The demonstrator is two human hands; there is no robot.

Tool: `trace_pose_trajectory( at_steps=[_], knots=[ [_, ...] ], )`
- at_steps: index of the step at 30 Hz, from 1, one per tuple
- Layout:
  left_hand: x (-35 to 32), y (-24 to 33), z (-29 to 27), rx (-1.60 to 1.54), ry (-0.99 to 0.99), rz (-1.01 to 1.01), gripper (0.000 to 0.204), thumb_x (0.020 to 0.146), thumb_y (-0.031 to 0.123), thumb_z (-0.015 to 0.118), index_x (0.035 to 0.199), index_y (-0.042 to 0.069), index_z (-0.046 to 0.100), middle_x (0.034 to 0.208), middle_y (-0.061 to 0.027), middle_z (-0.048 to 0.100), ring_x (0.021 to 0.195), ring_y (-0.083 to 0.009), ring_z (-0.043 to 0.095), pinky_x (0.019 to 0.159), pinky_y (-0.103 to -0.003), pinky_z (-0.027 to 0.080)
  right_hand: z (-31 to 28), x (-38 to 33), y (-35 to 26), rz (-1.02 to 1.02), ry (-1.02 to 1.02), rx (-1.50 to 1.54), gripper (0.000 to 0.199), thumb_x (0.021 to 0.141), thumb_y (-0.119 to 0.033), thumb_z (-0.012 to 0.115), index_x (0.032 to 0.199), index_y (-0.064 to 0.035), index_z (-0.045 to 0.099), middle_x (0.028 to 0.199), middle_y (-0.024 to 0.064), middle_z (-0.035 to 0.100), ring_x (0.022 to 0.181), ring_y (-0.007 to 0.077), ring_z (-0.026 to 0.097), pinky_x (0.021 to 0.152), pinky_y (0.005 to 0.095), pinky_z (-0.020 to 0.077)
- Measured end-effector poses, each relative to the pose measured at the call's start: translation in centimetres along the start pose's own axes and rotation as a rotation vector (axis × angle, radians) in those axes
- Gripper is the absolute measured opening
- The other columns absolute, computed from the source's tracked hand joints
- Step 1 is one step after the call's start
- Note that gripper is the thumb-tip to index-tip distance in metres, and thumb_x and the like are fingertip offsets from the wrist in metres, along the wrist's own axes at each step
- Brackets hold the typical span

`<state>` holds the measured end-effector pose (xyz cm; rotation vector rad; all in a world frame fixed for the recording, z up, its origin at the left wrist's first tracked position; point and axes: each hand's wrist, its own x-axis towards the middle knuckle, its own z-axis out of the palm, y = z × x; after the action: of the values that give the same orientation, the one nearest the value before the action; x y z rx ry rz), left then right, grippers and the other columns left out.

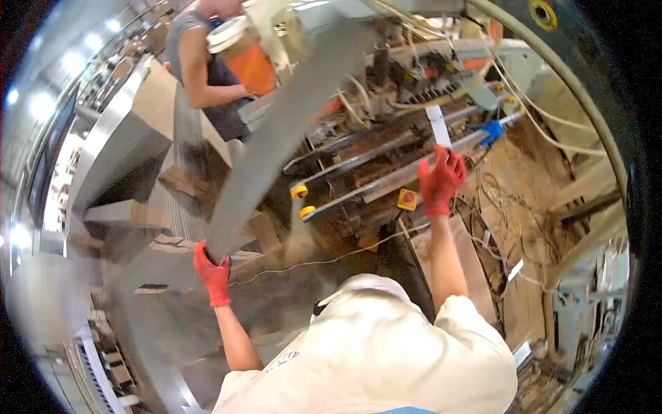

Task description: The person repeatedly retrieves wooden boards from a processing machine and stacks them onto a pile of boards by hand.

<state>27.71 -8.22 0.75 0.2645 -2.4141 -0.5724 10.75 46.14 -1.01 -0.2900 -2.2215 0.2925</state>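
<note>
My left hand (212, 274), in a red glove, is closed on the near end of a long, flat grey panel (265, 162). The panel slants up and away to the right and is smeared by motion. Off to the right, my right hand (441, 181), also gloved in red, is raised with its fingers apart. Just past its fingertips is a white strip (438, 126) by the machine's metal rails (386, 181); whether they touch is unclear. A blue clamp-like part (491, 132) sits on the rail beyond that hand.
Stacks of grey flat panels (103, 162) stand at the left. Behind them, a co-worker (196, 65) has a hand by an orange and white object (249, 65). A red button on a yellow box (407, 200) is near the rails. A thin cable (331, 261) crosses the middle.
</note>
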Motion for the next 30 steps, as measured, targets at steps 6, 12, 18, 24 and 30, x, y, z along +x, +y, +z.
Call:
trace_pose_trajectory(
  at_steps=[6, 12, 18, 24, 30],
  knots=[
    [2.1, 4.0, 2.8, 0.327, -0.302, 0.231, 0.065, 0.055, 0.020, 0.082, 0.115, 0.017, 0.057, 0.111, -0.0028, 0.060, 0.109, -0.0263, 0.054, 0.099, -0.047, 0.035, 3.9, 2.0, 12.1, 0.540, -0.654, 0.213, 0.070, 0.076, -0.043, 0.073, 0.134, -0.0103, 0.051, 0.123, 0.0200, 0.059, 0.111, 0.0363, 0.057, 0.097, 0.0432, 0.0444],
    [6.2, 4.2, 8.3, 0.332, -0.463, 0.248, 0.062, 0.058, 0.022, 0.081, 0.115, 0.020, 0.057, 0.110, -0.0013, 0.060, 0.110, -0.0257, 0.054, 0.100, -0.048, 0.036, 1.0, 2.3, 11.7, 0.848, -0.902, 1.348, 0.033, 0.087, -0.016, 0.070, 0.117, -0.0063, 0.059, 0.096, 0.0075, 0.066, 0.084, 0.0172, 0.066, 0.064, 0.0328, 0.0543],
    [11.3, 3.1, 12.6, 0.360, -0.564, 0.169, 0.062, 0.061, 0.024, 0.081, 0.118, 0.020, 0.057, 0.112, -0.0017, 0.062, 0.111, -0.0268, 0.056, 0.096, -0.050, 0.038, -2.1, 0.6, 11.5, 0.790, -0.787, 1.522, 0.034, 0.093, -0.012, 0.062, 0.122, -0.0056, 0.046, 0.094, 0.0067, 0.059, 0.079, 0.0175, 0.064, 0.063, 0.0328, 0.0558],
    [13.5, 0.9, 15.5, 0.320, -0.559, 0.106, 0.061, 0.065, 0.029, 0.079, 0.122, 0.021, 0.058, 0.121, -0.0026, 0.063, 0.117, -0.0280, 0.056, 0.094, -0.053, 0.040, -2.3, 0.8, 10.3, 0.438, -0.800, 1.036, 0.030, 0.093, -0.013, 0.057, 0.119, -0.0058, 0.043, 0.094, 0.0143, 0.059, 0.078, 0.0230, 0.065, 0.061, 0.0375, 0.0517],
    [16.0, 0.8, 17.4, 0.243, -0.579, 0.100, 0.055, 0.064, 0.025, 0.077, 0.116, 0.017, 0.061, 0.114, -0.0061, 0.066, 0.109, -0.0294, 0.060, 0.094, -0.051, 0.042, -2.7, 1.5, 6.5, 0.092, -0.650, 0.430, 0.055, 0.089, -0.011, 0.054, 0.140, -0.0170, 0.036, 0.086, 0.0248, 0.064, 0.075, 0.0432, 0.063, 0.065, 0.0516, 0.0483]
  ],
)
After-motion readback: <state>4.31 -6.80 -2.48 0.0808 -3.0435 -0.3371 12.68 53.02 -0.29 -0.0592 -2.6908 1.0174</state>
